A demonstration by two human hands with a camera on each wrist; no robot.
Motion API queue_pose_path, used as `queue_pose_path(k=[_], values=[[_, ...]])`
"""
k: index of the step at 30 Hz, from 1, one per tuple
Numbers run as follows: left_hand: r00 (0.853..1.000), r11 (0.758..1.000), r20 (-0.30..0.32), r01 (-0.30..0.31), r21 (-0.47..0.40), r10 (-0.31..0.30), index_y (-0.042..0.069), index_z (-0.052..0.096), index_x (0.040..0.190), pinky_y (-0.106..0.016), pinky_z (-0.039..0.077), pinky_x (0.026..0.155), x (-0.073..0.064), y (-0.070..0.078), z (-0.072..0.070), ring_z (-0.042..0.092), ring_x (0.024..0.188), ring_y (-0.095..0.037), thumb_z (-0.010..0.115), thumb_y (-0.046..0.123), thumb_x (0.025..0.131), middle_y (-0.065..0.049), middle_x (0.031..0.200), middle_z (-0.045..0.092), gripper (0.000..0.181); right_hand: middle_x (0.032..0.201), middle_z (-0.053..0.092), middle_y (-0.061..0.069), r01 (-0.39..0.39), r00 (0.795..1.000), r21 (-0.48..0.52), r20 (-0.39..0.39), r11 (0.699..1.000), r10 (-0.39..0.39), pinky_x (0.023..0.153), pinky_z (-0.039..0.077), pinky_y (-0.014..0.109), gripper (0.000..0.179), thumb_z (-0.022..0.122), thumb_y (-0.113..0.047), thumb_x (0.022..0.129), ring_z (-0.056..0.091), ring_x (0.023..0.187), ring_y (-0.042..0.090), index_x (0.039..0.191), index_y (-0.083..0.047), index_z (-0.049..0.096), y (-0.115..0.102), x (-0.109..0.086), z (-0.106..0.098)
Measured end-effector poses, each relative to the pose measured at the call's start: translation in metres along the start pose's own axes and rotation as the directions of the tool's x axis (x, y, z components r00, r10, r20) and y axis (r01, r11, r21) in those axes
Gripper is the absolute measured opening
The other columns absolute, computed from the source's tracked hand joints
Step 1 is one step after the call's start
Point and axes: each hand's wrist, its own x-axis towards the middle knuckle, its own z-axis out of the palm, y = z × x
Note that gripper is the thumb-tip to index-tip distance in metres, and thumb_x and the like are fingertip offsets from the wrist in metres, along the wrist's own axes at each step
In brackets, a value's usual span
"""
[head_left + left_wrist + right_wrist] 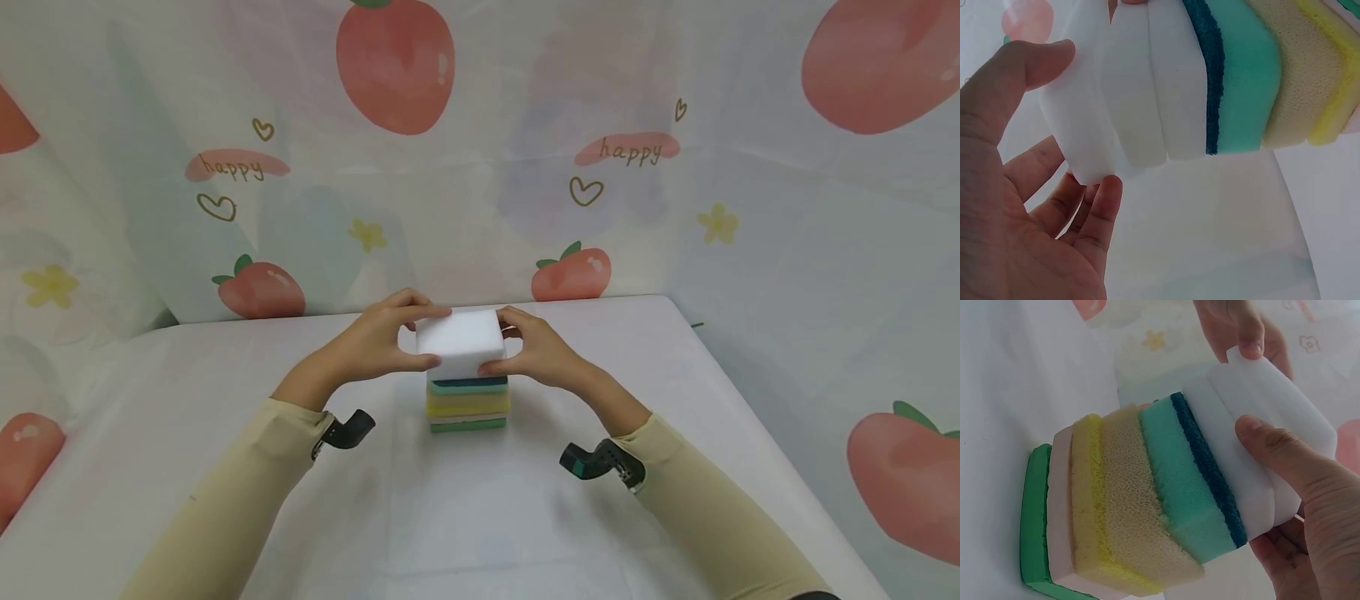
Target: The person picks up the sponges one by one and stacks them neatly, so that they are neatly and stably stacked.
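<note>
A stack of sponges stands upright on the table, with white sponges (460,337) at its top. My left hand (378,337) pinches the topmost white sponge (1082,119) from the left, thumb on the near side and fingers behind. From the right, my right hand (543,350) grips the white sponges, its thumb (1279,444) across their near face. Below them come a teal sponge (1175,469) with a dark blue scouring layer, a beige one (1135,494), a yellow one (1088,500), a pink one (1060,506) and a green one (1034,512) at the bottom.
A white cloth covers the table (450,517). Behind it hangs a patterned curtain (465,183) with fruit, hearts and flowers. A black wrist camera (351,429) sits on the left sleeve, another black camera (596,461) on the right.
</note>
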Motion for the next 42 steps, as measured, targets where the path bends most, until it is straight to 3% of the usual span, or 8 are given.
queue_pose_path(k=[6,14,42], values=[[1.0,1.0,0.004,-0.023,0.001,0.023,0.015,0.06,0.137,-0.04,0.051,0.091,0.005,0.001,0.0,0.056,0.106,-0.021,0.082,0.028,0.08,-0.003,0.123,0.054,0.062,0.126,0.058,0.007,-0.027,1.0,0.02,-0.001,0.999,0.027,0.102,0.046,0.046,0.066,0.088,-0.02,0.074,0.056,0.117,0.031,0.129,-0.007,0.055,0.0,0.0,0.0],[1.0,1.0,0.019,0.009,-0.006,-0.009,0.016,0.059,0.137,-0.04,0.052,0.091,0.008,0.001,0.002,0.056,0.108,-0.022,0.081,0.028,0.081,-0.003,0.125,0.053,0.062,0.127,0.058,0.007,-0.056,0.998,0.039,-0.005,0.998,0.057,0.101,0.047,0.046,0.069,0.088,-0.02,0.073,0.056,0.118,0.029,0.132,-0.007,0.053,0.0,0.0,0.001],[1.0,0.999,0.016,-0.016,-0.049,0.017,0.016,0.06,0.136,-0.041,0.05,0.089,0.01,-0.009,0.008,0.054,0.108,-0.02,0.08,0.027,0.082,-0.002,0.125,0.053,0.059,0.127,0.057,0.004,-0.055,0.998,0.024,0.013,0.998,0.055,0.1,0.048,0.047,0.073,0.088,-0.026,0.073,0.056,0.118,0.028,0.134,-0.012,0.051,0.0,0.001,-0.003]])
